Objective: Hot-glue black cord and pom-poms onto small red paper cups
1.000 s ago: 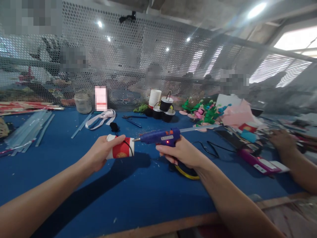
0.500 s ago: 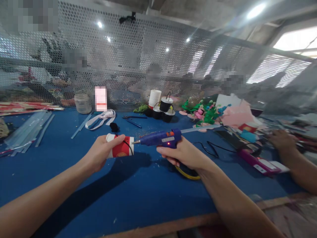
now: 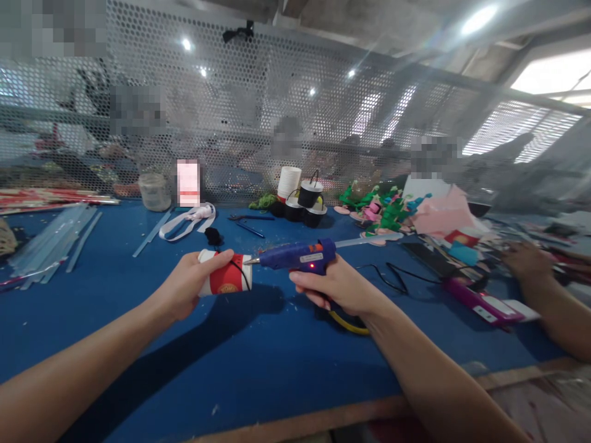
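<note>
The paper cup (image 3: 225, 279), red and white and lying on its side in the air above the blue table (image 3: 258, 369), is wrapped in our left hand (image 3: 188, 285), thumb over the top, with a thin black cord (image 3: 241, 274) looped across its open end. Our right hand (image 3: 339, 288) is closed around the grip of the blue hot glue gun (image 3: 298, 256), whose red light is lit and whose nozzle sits right at the cup's rim. We judge the main risk to be the hot tip or a bead of glue reaching our left thumb, since the fingers sit so near the rim. Too much pressure on the cup could crush its thin wall and shift the cord off its spot. The gun's yellow cable (image 3: 347, 324) trails under our wrist and could snag. A co-worker's hand (image 3: 524, 258) rests well apart at the right among craft scraps, beside a pink device (image 3: 480, 303).
</note>
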Motion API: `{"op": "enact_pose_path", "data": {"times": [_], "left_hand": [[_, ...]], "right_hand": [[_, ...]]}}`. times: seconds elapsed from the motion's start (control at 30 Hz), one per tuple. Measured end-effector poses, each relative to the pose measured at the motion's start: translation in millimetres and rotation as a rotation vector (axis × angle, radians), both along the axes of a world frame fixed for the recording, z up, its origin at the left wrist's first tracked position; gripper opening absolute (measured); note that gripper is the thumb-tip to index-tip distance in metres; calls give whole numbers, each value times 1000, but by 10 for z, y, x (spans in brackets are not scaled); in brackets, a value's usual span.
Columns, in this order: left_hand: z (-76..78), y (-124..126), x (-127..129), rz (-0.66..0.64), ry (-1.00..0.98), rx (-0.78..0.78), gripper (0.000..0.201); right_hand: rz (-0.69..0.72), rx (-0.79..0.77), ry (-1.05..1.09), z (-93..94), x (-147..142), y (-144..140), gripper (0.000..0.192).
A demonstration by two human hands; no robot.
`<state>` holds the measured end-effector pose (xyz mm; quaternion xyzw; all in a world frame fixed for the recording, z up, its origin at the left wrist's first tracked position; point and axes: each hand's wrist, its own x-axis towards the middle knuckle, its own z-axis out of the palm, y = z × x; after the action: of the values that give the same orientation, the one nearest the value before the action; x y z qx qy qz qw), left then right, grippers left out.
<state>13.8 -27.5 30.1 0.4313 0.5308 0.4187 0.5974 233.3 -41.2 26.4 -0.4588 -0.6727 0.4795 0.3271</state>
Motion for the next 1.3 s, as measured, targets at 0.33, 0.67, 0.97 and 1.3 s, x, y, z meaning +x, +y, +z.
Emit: {"op": "enact_pose_path", "data": {"times": [0.33,0.67,0.97,1.3], "left_hand": [[-17,14,-32,-23,-21,-5,26],[-18,-4,-29,-18,-15,35,25],[-24,-16,-19,-23,-66,64,21],[-45,-31,-18,10,-66,193,20]], "right_hand": [[38,-27,-26,-1,6,-7,28],[28,-34,43,-17,19,20,29],[14,-48,58,-37,32,51,28],[55,-138,124,-30,25,65,27]]}}
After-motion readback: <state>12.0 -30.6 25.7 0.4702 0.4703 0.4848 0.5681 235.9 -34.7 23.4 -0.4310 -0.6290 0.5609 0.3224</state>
